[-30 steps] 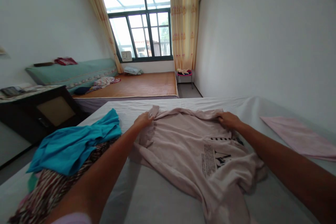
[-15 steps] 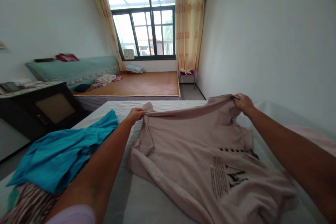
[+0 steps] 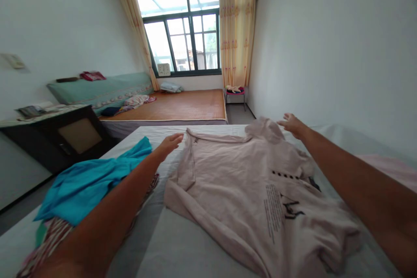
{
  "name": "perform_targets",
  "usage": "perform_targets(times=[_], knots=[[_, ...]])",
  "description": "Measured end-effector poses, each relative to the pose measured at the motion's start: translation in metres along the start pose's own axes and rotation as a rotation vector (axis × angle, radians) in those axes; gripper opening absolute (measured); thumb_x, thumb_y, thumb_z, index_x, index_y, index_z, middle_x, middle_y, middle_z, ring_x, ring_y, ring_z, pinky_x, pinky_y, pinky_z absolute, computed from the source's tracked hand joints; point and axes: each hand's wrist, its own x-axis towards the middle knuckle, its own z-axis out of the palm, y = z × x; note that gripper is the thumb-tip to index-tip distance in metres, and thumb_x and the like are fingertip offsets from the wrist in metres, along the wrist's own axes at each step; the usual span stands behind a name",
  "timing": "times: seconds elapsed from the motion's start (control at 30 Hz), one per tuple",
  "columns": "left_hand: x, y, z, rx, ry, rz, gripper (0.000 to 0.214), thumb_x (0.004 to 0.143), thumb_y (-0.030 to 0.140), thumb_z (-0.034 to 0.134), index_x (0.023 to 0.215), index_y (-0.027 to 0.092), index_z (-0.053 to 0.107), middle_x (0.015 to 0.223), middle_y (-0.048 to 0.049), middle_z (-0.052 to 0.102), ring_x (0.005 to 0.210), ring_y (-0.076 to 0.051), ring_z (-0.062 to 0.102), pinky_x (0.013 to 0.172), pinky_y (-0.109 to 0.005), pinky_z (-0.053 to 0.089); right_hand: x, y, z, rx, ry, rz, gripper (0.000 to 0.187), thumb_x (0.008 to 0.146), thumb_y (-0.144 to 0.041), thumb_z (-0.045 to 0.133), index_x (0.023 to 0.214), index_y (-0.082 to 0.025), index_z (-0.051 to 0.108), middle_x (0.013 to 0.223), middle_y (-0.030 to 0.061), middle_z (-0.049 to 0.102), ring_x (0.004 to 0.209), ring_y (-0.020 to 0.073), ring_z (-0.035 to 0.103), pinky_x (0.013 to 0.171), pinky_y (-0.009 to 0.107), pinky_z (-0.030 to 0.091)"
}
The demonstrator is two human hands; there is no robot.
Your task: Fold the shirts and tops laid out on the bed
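Note:
A pale pink T-shirt point(image 3: 241, 182) with dark print lies spread on the grey bed sheet point(image 3: 182, 243), its hem edge at the far side. My left hand point(image 3: 169, 142) hovers open just left of the shirt's far left corner, fingers stretched out and holding nothing. My right hand point(image 3: 291, 124) is open beside the far right corner, where the cloth is still bunched up; its fingers are spread and free of the fabric.
A turquoise garment point(image 3: 94, 180) lies on a striped one point(image 3: 52, 234) at my left on the bed. A folded pink cloth point(image 3: 394, 167) lies at the right by the wall. Beyond stand a dark cabinet point(image 3: 65, 137), a second bed with a mat point(image 3: 182, 104) and a small stool point(image 3: 235, 92).
Both hands were pinching the shirt's far edge and lifted it taut; now they have let go and opened, and the shirt has dropped flat on the bed.

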Motion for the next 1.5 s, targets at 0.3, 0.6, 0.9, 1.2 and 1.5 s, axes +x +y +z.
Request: perform_targets(times=[0.3, 0.6, 0.9, 1.2, 1.5], knots=[[-0.118, -0.012, 0.009, 0.645, -0.338, 0.174, 0.047, 0.061, 0.040, 0.070, 0.105, 0.025, 0.071, 0.118, -0.0072, 0.066, 0.113, -0.029, 0.056, 0.100, -0.032, 0.038, -0.124, 0.049, -0.061, -0.451, -0.360, 0.008, 0.047, 0.081, -0.034, 0.054, 0.123, -0.013, 0.056, 0.127, 0.0184, 0.060, 0.112, 0.0271, 0.059, 0.095, 0.038, 0.044], [-0.153, -0.012, -0.027, 1.033, 0.005, 0.043, 0.027, 0.075, 0.036, 0.048, 0.086, 0.018, 0.065, 0.090, -0.0106, 0.071, 0.086, -0.027, 0.065, 0.076, -0.031, 0.045, -0.170, 0.049, -0.063, -0.715, -0.125, -0.102, 0.049, 0.080, -0.031, 0.055, 0.128, -0.017, 0.053, 0.126, 0.0155, 0.060, 0.114, 0.0279, 0.057, 0.094, 0.038, 0.043], [-0.165, -0.028, -0.023, 1.226, -0.040, -0.043, 0.051, 0.080, 0.036, 0.046, 0.126, 0.017, 0.054, 0.107, -0.0157, 0.069, 0.099, -0.033, 0.065, 0.083, -0.038, 0.047, -0.170, 0.023, -0.090, -0.641, 0.001, -0.085, 0.047, 0.071, -0.011, 0.051, 0.116, -0.014, 0.063, 0.113, 0.0143, 0.067, 0.102, 0.0270, 0.061, 0.092, 0.037, 0.044], [-0.162, -0.035, -0.034, 1.025, -0.125, 0.102, 0.056, 0.085, 0.039, 0.038, 0.136, 0.018, 0.048, 0.115, -0.0106, 0.067, 0.099, -0.026, 0.065, 0.086, -0.033, 0.047, -0.279, -0.046, -0.126, -0.289, -0.963, -0.283, 0.025, 0.075, -0.030, 0.059, 0.094, -0.018, 0.070, 0.095, 0.0064, 0.068, 0.088, 0.0208, 0.061, 0.082, 0.032, 0.046], [-0.158, -0.041, -0.034, 0.922, -0.196, 0.121, 0.043, 0.083, 0.034, 0.041, 0.113, 0.018, 0.067, 0.108, -0.0086, 0.071, 0.095, -0.024, 0.066, 0.087, -0.031, 0.047, -0.299, 0.000, -0.135, -0.545, -0.538, -0.485, 0.029, 0.073, -0.013, 0.053, 0.091, -0.025, 0.071, 0.108, 0.0066, 0.069, 0.105, 0.0243, 0.060, 0.092, 0.039, 0.045]])
